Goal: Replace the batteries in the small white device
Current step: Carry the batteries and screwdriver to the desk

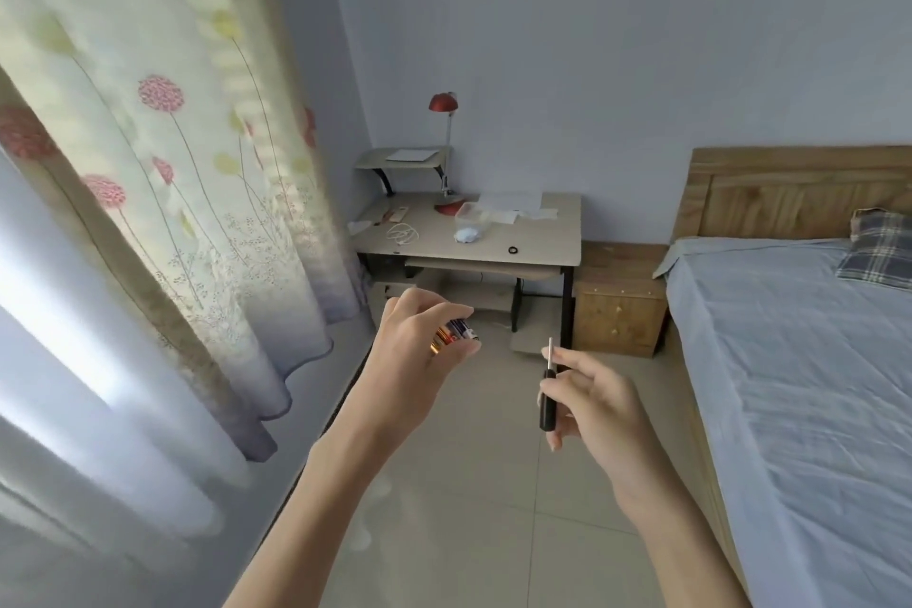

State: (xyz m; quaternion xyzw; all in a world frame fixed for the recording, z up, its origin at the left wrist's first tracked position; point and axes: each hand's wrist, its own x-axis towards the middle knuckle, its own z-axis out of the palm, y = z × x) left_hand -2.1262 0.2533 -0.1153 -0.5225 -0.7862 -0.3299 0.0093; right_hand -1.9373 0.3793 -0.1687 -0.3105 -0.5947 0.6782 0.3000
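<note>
L hand [419,355] curls round the batteries [451,335], thumb & fingers gripping them in mid-air, short of the desk's [543,239] front edge. R hand [592,402] pinches a small screwdriver [547,405], tip up. Can't tell which item on the desk, if any, is the white device.

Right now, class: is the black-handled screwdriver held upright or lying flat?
Upright: the right hand pinches the black-handled screwdriver with its metal shaft pointing up.
</note>
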